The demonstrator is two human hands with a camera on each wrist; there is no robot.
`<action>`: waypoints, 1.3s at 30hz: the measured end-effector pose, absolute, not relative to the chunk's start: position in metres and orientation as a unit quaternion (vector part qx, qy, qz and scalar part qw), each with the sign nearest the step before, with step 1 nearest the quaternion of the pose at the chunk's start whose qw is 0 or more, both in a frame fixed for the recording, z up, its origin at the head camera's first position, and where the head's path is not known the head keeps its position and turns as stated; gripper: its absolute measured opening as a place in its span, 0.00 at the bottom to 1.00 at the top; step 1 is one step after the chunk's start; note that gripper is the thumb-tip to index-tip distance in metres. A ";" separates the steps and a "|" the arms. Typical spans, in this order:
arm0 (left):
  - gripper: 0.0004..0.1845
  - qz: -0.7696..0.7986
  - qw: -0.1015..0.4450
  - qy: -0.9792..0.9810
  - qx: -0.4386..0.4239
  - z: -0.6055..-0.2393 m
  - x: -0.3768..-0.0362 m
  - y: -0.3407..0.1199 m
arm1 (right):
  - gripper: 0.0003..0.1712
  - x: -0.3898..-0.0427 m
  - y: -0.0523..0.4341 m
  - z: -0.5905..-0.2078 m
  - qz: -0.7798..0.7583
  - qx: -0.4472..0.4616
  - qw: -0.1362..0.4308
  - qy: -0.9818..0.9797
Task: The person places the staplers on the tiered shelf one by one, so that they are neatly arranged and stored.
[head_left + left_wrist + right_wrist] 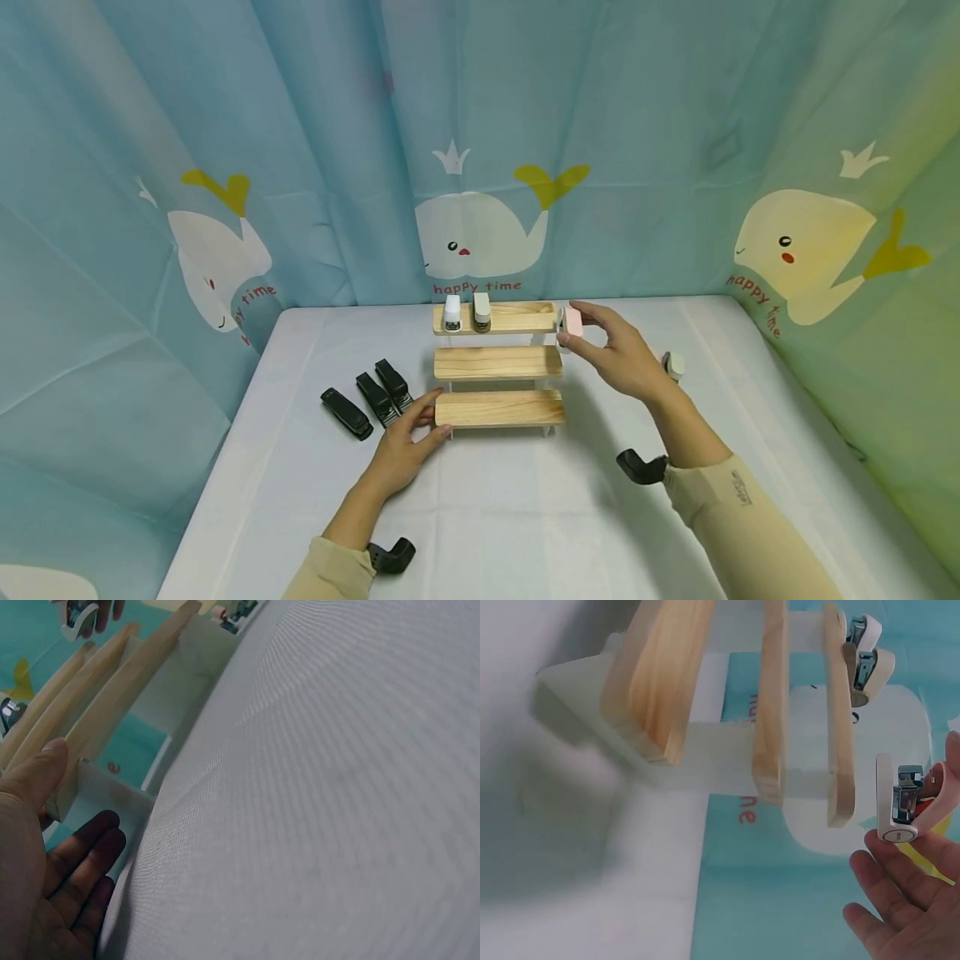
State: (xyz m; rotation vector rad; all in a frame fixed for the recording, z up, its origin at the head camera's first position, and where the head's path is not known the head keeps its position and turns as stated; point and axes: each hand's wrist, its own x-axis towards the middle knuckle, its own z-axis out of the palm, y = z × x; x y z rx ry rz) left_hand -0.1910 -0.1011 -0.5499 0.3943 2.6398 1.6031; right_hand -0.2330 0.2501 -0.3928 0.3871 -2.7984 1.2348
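A three-tier wooden shelf rack [498, 362] with white side supports stands mid-table. My left hand [401, 454] grips the left end of its lowest board, with the thumb against the wood and the other fingers about the end in the left wrist view. My right hand [624, 354] pinches a pink stapler [573, 322] beside the right end of the top board. In the right wrist view the stapler [886, 796] is held apart from the board end. A white stapler [452, 312] and a beige stapler [482, 311] stand on the top board.
Several black staplers [347, 413] lie left of the rack, close to my left hand. Another pale stapler [674, 365] sits on the table to the right, partly behind my right forearm. A blue whale-print curtain [637, 225] hangs behind the white table [495, 517].
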 end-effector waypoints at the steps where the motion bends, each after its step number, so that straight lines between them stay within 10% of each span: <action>1: 0.33 0.514 0.013 0.848 0.129 -0.550 -0.191 -0.101 | 0.38 -0.234 0.248 -0.392 0.401 0.129 0.030 -0.906; 39: 0.33 0.518 0.014 0.843 0.142 -0.551 -0.190 -0.101 | 0.38 -0.259 0.209 -0.374 0.403 0.152 0.025 -0.902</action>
